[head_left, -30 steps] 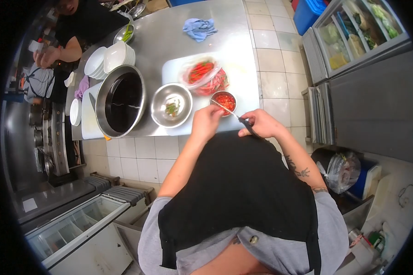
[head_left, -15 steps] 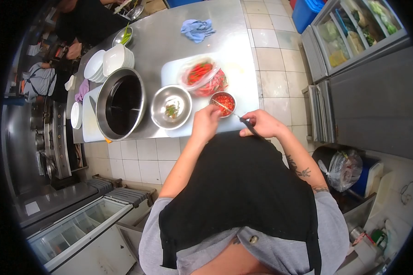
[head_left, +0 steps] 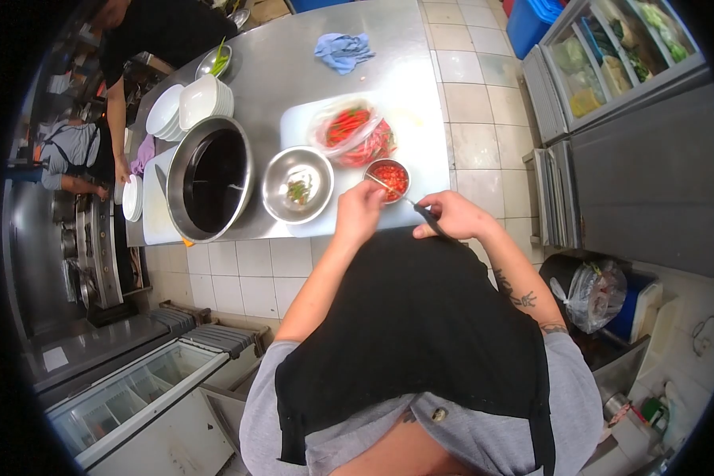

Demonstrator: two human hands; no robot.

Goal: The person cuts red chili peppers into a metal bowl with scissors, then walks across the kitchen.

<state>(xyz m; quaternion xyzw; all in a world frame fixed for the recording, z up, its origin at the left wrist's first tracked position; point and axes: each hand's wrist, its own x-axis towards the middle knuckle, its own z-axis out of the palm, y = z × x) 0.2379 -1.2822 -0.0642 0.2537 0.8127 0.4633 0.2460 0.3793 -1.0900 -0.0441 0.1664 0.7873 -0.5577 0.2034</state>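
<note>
In the head view, my right hand [head_left: 454, 214] grips the black handles of scissors [head_left: 431, 216]. Their blades reach left over a small metal cup [head_left: 405, 169] of cut red chillies [head_left: 388, 179]. My left hand [head_left: 361, 210] is at the cup's near left side with its fingers pinched together by the blade tips. What that pinch holds is hidden. Just beyond the cup, whole red chillies [head_left: 347, 123] fill an open clear plastic bag [head_left: 365, 143] on a white cutting board [head_left: 297, 123]. Left of my hands stands a steel bowl [head_left: 276, 170] with green and reddish scraps at its bottom.
A large steel pot [head_left: 244, 190] of dark liquid stands further left, with stacked white dishes [head_left: 206, 103] behind it. A blue cloth [head_left: 343, 52] lies on the steel table [head_left: 397, 40]. A co-worker's arm [head_left: 117, 119] reaches towards white plates [head_left: 132, 198] at the left end.
The co-worker at the far left has leaned in, and their hand now reaches down to the white plates. My hands and the scissors stay in almost the same place.
</note>
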